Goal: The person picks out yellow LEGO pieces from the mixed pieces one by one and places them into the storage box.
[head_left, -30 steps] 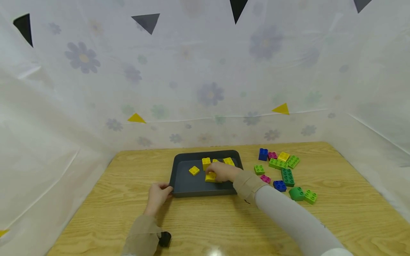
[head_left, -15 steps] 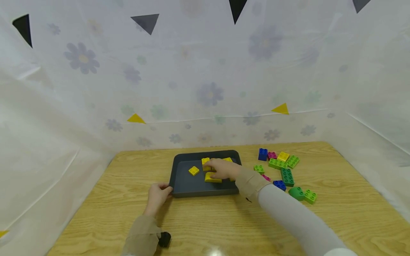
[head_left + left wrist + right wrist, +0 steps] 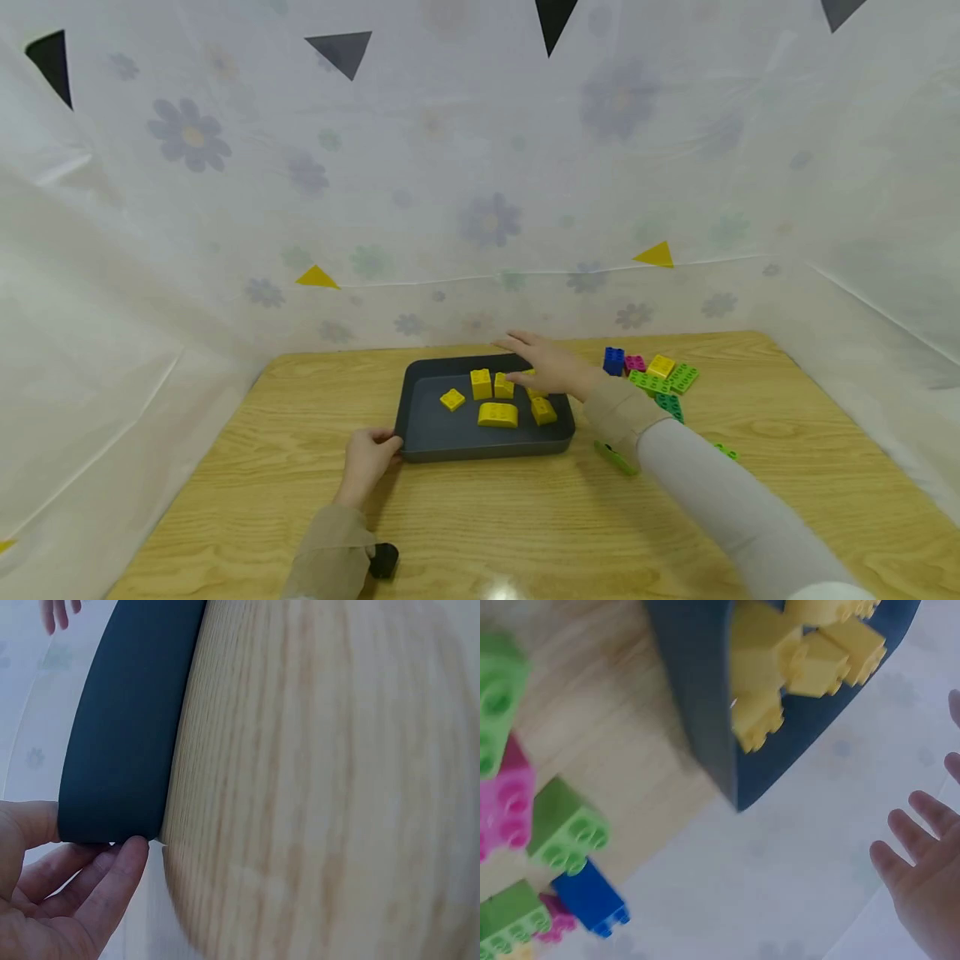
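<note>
A dark grey tray (image 3: 442,433) lies on the table with several yellow toy bricks in it, one of them arched (image 3: 498,415). At its front left corner my left hand (image 3: 369,458) holds the tray, thumb at the rim and fingertips at the bottom edge in the left wrist view. My right hand (image 3: 551,367) is raised over the tray's back right part, fingers spread, holding nothing; it partly covers a yellow brick there. In the right wrist view, yellow bricks (image 3: 821,664) show inside the tray, and my right hand (image 3: 930,877) is apart from them.
Right of the tray, loose bricks lie on the wooden table (image 3: 480,517): blue (image 3: 613,361), pink (image 3: 634,363), yellow (image 3: 661,366), lime (image 3: 683,378) and dark green (image 3: 669,406). My right sleeve hides others. A lime thing (image 3: 617,458) shows below the cuff. White sheeting (image 3: 420,208) hangs behind.
My right hand has let go of the arched yellow brick, lifted and moved back and right with fingers spreading. More yellow bricks now show. My left hand stays at the tray corner.
</note>
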`<state>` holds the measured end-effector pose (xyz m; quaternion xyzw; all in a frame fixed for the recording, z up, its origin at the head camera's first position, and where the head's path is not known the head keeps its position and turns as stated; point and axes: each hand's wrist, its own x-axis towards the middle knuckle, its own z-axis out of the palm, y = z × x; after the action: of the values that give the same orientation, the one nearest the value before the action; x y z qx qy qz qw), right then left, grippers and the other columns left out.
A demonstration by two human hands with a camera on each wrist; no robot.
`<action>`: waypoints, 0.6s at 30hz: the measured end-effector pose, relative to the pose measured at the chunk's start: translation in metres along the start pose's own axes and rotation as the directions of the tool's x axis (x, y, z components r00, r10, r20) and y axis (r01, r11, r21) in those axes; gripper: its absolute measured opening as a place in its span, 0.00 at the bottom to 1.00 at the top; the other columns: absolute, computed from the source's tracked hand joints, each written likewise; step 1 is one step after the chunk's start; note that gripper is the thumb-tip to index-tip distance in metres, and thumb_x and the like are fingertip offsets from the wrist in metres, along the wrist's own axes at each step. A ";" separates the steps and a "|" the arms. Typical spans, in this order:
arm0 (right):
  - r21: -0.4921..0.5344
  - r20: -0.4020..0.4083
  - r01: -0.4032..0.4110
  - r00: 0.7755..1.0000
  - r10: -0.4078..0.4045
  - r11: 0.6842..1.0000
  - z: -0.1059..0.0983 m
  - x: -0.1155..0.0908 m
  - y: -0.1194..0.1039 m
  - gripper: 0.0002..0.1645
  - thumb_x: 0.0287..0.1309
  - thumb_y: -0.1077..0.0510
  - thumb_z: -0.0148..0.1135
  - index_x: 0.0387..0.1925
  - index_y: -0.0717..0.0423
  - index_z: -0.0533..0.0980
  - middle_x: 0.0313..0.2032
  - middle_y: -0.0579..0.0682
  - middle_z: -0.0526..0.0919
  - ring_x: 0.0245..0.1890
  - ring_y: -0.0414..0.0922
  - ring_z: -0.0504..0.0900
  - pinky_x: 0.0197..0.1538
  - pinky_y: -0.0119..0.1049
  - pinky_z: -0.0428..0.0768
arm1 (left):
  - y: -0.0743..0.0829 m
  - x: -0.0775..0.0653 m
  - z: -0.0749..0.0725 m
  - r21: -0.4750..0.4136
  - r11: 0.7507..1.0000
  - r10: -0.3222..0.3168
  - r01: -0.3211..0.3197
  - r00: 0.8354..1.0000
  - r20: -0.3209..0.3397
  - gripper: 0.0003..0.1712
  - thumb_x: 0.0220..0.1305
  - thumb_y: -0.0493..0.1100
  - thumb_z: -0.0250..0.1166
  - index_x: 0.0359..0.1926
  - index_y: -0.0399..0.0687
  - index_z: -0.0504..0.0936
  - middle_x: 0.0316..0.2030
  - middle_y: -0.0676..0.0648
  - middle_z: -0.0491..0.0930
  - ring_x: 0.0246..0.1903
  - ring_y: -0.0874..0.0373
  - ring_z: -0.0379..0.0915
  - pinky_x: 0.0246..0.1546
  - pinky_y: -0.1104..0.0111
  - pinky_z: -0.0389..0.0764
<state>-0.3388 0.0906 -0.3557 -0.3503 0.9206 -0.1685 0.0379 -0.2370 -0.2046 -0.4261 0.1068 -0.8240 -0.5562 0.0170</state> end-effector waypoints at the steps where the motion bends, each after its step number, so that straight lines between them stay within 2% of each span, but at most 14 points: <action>1: -0.001 -0.006 -0.011 1.000 0.011 1.000 -0.003 -0.002 0.004 0.37 0.62 0.48 0.54 0.69 0.50 0.54 0.68 0.60 0.50 0.66 0.60 0.53 0.63 0.56 0.62 | 0.000 0.000 0.000 -0.003 1.000 0.001 -0.001 1.000 0.003 0.14 0.58 0.28 0.54 0.43 0.18 0.75 0.39 0.26 0.76 0.31 0.47 0.80 0.33 0.63 0.84; 6: -0.071 -0.078 -0.073 0.995 0.067 0.995 -0.010 -0.013 0.031 0.37 0.61 0.46 0.54 0.68 0.50 0.55 0.68 0.62 0.50 0.66 0.61 0.52 0.65 0.58 0.58 | 0.001 0.000 0.000 -0.006 1.000 0.003 -0.003 1.000 -0.004 0.14 0.58 0.28 0.55 0.43 0.18 0.75 0.38 0.27 0.76 0.31 0.47 0.80 0.33 0.63 0.84; 10: -0.053 -0.123 -0.139 0.984 0.131 0.989 -0.013 -0.023 0.055 0.37 0.61 0.49 0.55 0.68 0.51 0.55 0.67 0.63 0.51 0.65 0.63 0.53 0.64 0.60 0.57 | -0.001 0.000 0.000 -0.001 1.000 0.003 -0.003 1.000 -0.010 0.14 0.58 0.28 0.55 0.43 0.18 0.75 0.38 0.27 0.76 0.31 0.47 0.80 0.32 0.64 0.84; 18: -0.043 -0.181 -0.217 0.962 0.206 0.975 -0.020 -0.044 0.095 0.37 0.60 0.53 0.56 0.67 0.60 0.55 0.64 0.71 0.53 0.60 0.69 0.58 0.56 0.65 0.64 | -0.003 0.000 -0.001 0.006 1.000 -0.001 0.001 1.000 -0.005 0.15 0.59 0.29 0.55 0.44 0.18 0.74 0.39 0.26 0.76 0.32 0.46 0.80 0.33 0.64 0.84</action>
<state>-0.3691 0.1914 -0.3712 -0.2346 0.9573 -0.1650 -0.0366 -0.2366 -0.2069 -0.4288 0.1085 -0.8255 -0.5535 0.0183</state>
